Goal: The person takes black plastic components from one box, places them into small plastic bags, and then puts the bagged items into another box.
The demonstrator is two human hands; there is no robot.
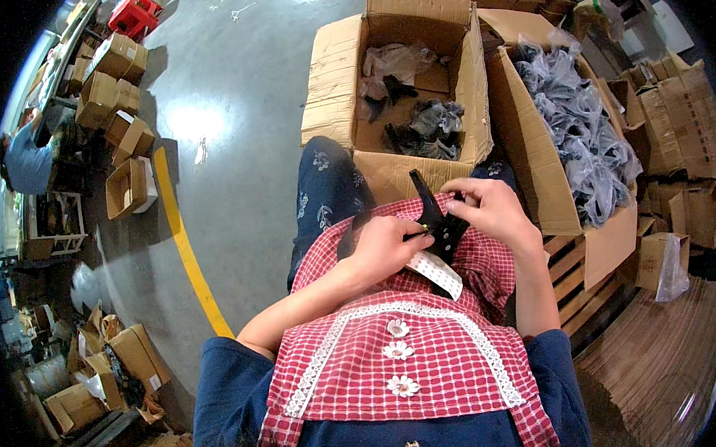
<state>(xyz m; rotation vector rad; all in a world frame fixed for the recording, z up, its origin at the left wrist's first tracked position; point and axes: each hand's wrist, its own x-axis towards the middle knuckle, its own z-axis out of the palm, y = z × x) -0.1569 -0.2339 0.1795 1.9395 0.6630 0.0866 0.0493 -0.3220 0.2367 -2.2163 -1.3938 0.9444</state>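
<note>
1. The grey concrete floor [243,93] lay wide and open to the person's left, crossed by a yellow line [184,246], with small cartons [120,86] along its far edge.
2. An open cardboard box [399,87] stood just ahead of the knees, holding a few bagged black parts; a second box [542,169] to the right was full of them.
3. A red checked apron [415,358] covered the lap.
4. The black plastic part [436,220] sat above the lap, between both hands.
5. The right hand [494,211] pinched its upper end; the left hand [385,250] closed its grip on the lower end, touching a white label strip [437,273].
</note>
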